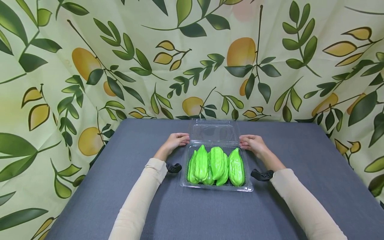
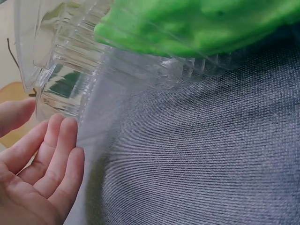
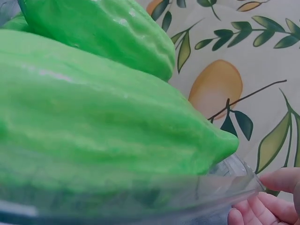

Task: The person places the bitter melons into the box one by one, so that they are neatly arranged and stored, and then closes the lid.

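A clear plastic clamshell container point(image 1: 216, 187) stands on the table with its lid point(image 1: 214, 131) folded open toward the back. Several bright green, ridged, pointed fruits, like bitter melons point(image 1: 236, 168), lie side by side in its base. At the left side near the hinge, my left hand point(image 1: 177, 140) has thumb and fingertips on the lid's edge; in the left wrist view the fingers point(image 2: 65, 140) are nearly straight. My right hand point(image 1: 253, 144) pinches the clear edge on the opposite side, thumb point(image 3: 281, 180) above and fingers below.
A dark blue-grey cloth covers the table point(image 1: 198, 213). Behind and beside it hangs a curtain point(image 1: 135, 40) printed with leaves and orange fruit. Black straps with wrist devices point(image 1: 262, 175) sit close to both sides of the container.
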{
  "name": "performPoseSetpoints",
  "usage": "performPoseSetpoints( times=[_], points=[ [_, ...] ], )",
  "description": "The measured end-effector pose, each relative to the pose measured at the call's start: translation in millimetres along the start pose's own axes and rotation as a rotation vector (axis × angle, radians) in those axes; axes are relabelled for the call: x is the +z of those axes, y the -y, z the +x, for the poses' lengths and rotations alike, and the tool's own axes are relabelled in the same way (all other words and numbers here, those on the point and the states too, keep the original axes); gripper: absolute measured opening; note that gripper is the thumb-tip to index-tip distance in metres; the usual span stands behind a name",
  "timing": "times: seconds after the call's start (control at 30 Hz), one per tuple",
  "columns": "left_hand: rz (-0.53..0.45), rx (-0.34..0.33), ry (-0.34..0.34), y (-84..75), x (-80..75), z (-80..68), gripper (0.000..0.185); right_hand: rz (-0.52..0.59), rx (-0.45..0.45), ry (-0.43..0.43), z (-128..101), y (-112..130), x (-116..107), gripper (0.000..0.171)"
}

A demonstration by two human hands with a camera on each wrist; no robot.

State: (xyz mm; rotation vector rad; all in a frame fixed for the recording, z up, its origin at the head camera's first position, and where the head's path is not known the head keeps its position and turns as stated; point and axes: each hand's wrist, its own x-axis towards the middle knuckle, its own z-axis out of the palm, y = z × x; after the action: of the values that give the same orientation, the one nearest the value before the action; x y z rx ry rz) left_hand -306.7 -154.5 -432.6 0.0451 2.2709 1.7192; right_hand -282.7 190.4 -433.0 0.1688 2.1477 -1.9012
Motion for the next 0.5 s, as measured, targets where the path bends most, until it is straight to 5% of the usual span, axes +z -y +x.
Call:
performPoseSetpoints(
  times=[0.5],
  points=[
    [-0.015, 0.018, -0.021, -4.5, 1.7, -2.1, 0.036, 0.035, -0.004, -0.018, -1.9, 3.8, 2.2, 0.052]
  ],
)
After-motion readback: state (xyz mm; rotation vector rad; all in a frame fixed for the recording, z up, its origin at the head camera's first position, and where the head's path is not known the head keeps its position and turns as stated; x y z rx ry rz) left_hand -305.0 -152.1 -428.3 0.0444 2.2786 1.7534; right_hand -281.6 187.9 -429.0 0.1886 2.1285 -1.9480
